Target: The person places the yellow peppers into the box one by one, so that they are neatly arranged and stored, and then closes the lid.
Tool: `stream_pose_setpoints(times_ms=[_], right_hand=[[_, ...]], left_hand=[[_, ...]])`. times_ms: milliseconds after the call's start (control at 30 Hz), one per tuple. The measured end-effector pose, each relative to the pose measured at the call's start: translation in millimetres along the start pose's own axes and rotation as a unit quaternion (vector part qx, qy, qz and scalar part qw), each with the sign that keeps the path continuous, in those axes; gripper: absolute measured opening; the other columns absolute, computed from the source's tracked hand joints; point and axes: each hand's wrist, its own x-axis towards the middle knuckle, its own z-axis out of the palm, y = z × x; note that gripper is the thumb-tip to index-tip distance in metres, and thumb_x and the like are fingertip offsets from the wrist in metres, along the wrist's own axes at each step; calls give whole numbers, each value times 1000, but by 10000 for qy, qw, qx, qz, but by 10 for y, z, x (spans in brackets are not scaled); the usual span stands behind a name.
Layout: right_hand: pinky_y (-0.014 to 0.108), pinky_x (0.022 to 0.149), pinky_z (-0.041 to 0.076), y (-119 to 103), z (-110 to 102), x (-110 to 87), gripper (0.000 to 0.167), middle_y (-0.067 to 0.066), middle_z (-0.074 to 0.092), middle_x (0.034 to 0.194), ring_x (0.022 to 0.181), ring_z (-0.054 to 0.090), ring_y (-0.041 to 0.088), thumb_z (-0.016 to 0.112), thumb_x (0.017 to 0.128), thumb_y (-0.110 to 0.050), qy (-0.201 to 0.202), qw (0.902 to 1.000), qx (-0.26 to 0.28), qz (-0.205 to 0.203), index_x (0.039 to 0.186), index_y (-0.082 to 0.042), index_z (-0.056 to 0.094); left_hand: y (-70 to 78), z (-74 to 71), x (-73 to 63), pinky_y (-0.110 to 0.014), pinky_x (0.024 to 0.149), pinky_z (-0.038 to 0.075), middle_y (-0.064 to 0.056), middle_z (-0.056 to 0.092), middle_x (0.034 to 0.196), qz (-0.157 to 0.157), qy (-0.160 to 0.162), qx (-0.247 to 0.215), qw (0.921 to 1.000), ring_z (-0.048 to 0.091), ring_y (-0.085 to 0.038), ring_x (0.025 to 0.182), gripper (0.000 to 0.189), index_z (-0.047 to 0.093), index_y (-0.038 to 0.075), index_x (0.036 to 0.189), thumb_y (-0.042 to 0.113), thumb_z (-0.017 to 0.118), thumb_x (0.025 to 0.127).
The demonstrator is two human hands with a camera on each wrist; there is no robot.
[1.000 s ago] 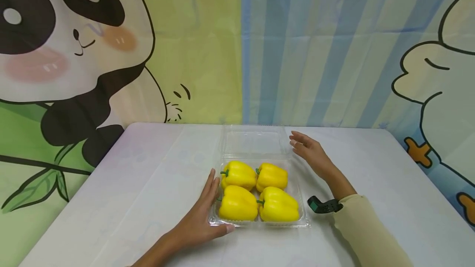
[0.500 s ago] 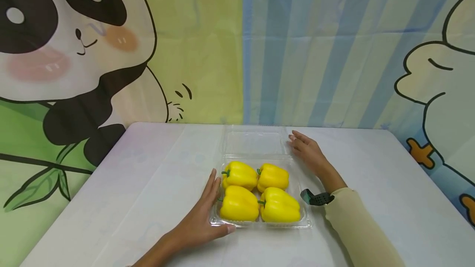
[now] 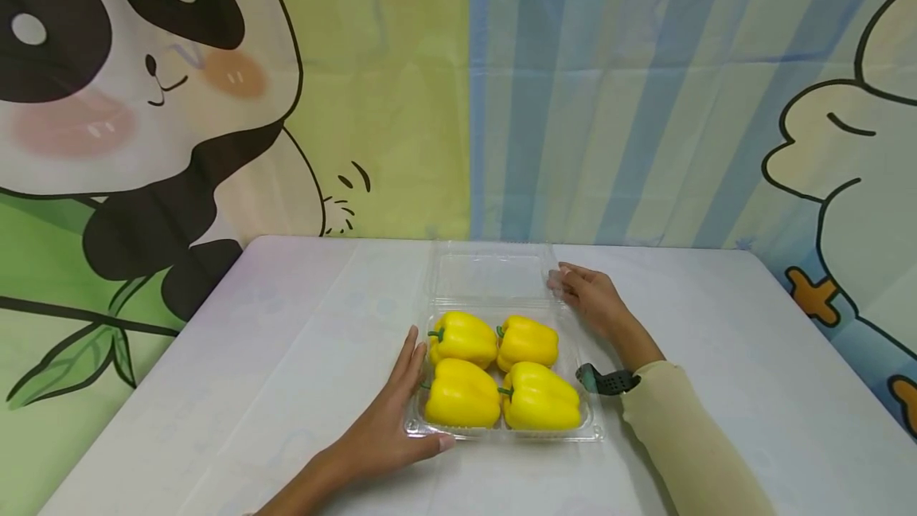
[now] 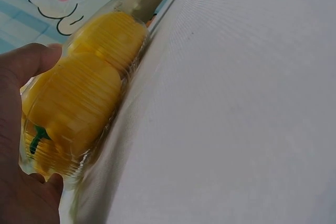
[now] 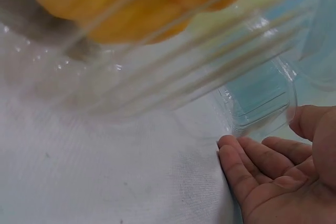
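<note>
A clear plastic clamshell container lies on the table with its lid folded back flat toward the wall. Several yellow bell peppers with green stems sit in its base in two rows. My left hand rests against the container's near left corner, fingers straight along the left side and thumb by the front rim. In the left wrist view, the ribbed wall and a pepper lie between thumb and fingers. My right hand pinches the lid's right edge, thumb on one side and fingers on the other.
A white cloth covers the table. Behind it hangs a backdrop with a panda, stripes and a white cartoon figure. A dark band circles the right wrist, below a pale sleeve.
My right hand has moved left and slightly down onto the lid's right edge, and its thumb and fingers have closed on it. The left hand, container and peppers stay in place.
</note>
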Motion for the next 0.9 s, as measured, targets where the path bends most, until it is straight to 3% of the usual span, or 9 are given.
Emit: stream_pose_setpoints(times_ms=[333, 767, 900], right_hand=[[27, 99, 42, 15, 4, -16, 52, 10, 39, 151, 130, 48, 22, 41, 106, -22, -35, 9998, -142, -124, 153, -7, 27], [26, 101, 41, -52, 13, -46, 51, 14, 38, 151, 126, 51, 22, 47, 103, -11, -33, 9957, 481, -796, 151, -2, 30], [27, 102, 40, -103, -19, -76, 53, 10, 38, 152, 127, 50, 21, 49, 103, -15, 15, 9963, 38, -854, 152, -5, 31]], left_hand=[[-24, 3, -9, -63, 108, 20, 6, -18, 161, 73, -2, -94, 9999, 7, -25, 146, 113, 4, 16, 158, 54, 75, 77], [-23, -5, 1, -63, 108, 20, 15, -20, 158, 63, -1, -53, 10000, 6, -25, 146, 114, 6, 15, 158, 57, 74, 76], [-18, -6, 6, -63, 108, 20, 17, -20, 158, 55, -10, -59, 10000, 5, -25, 146, 114, 6, 16, 158, 57, 75, 76]])
